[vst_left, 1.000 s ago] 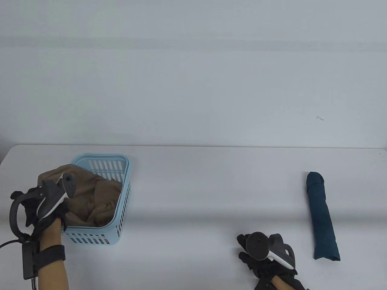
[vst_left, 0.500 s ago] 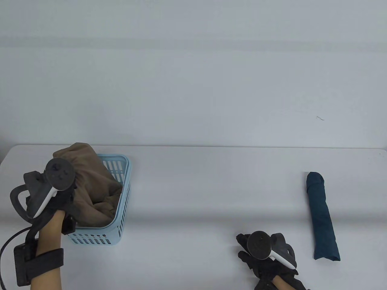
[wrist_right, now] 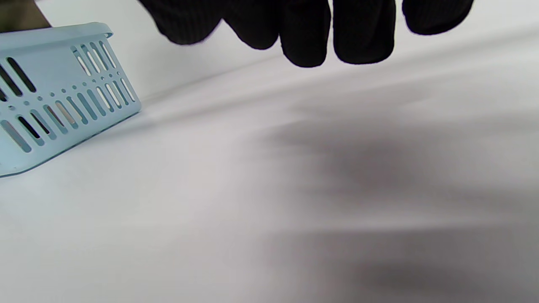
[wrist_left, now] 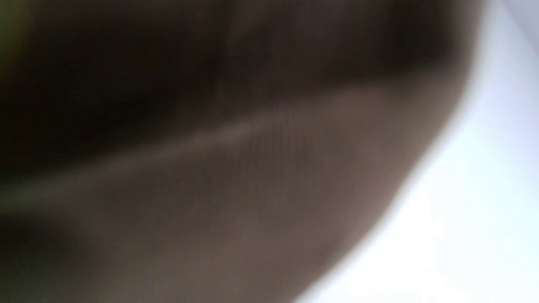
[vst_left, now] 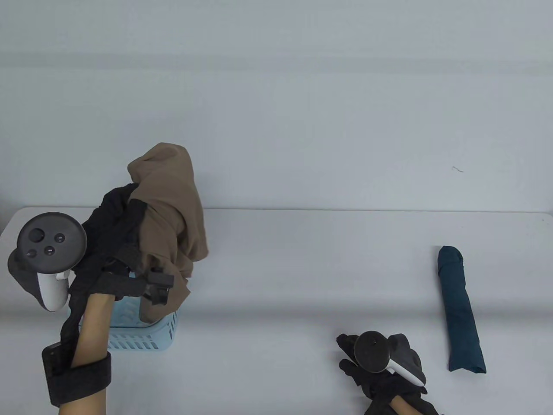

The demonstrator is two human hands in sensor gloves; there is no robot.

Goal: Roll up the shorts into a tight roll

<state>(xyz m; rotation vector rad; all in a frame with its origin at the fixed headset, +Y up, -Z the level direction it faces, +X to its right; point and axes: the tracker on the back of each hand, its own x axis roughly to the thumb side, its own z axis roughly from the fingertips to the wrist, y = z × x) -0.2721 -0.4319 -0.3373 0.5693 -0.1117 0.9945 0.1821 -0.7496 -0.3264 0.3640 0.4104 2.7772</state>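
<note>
My right hand lies nearest me, low on the table, palm down with the tracker on its back. In the right wrist view its fingers hang loose and a little apart above the bare tabletop, holding nothing.

Just to the right of that hand, not touching it, a dark teal roll of cloth lies on the table, running away from me.

On my left side, the blue basket stands near the table's front edge; only its near wall and right corner show, the rest is hidden behind my forearm and the cloth. In the right wrist view its slotted side shows at the left.

Above the basket my left hand is raised, its fingers curled round the brown shorts. The shorts hang bunched from my grip, their top bulging above my fingers and their lower end trailing down over the basket's right side. I cannot tell whether that lower end touches the basket. The left wrist view is filled by blurred brown cloth, with only a strip of white at the right.

Beyond the table's far edge there is a plain pale wall.
</note>
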